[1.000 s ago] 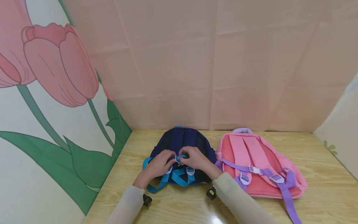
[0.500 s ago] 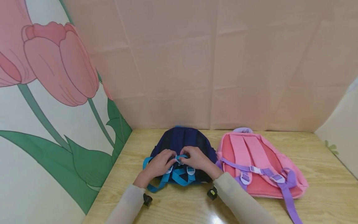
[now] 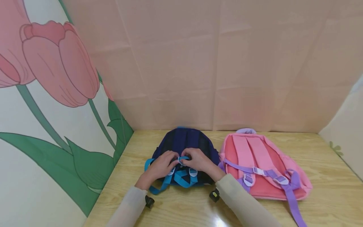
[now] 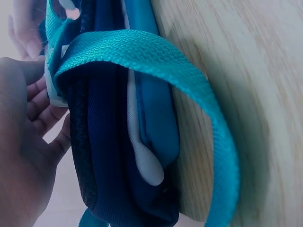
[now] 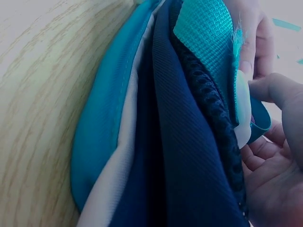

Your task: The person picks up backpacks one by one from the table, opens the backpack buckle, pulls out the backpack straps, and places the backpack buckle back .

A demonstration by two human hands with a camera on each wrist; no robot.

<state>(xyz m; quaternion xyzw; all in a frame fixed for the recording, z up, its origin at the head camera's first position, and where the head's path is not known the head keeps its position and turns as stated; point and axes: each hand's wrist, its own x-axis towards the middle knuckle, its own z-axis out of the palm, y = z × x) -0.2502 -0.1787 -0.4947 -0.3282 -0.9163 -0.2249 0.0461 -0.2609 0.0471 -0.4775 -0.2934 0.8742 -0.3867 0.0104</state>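
Observation:
A navy backpack point(image 3: 179, 138) lies on the table with its shoulder-strap side up. Both hands meet over its middle. My left hand point(image 3: 161, 166) pinches a small pale buckle point(image 3: 179, 161) between thumb and fingers. From the other side, my right hand point(image 3: 199, 160) pinches the teal strap point(image 3: 186, 157) beside that buckle, and the fingertips partly hide both. Lower on the backpack, white strap adjusters point(image 3: 193, 172) carry teal webbing point(image 3: 181, 181) in loose loops. The left wrist view shows a teal strap point(image 4: 142, 56) arching over the backpack's side and down to the table.
Right beside the navy backpack lies a pink backpack point(image 3: 272, 190) with purple straps, one of them point(image 3: 295, 209) trailing towards the front. The wooden table point(image 3: 175, 208) ends at a pinkish backdrop point(image 3: 181, 78). A tulip-printed panel point(image 3: 62, 66) borders the left.
Both hands stay at the same place on the strap and buckle, with only slight finger shifts. The backpacks have not moved.

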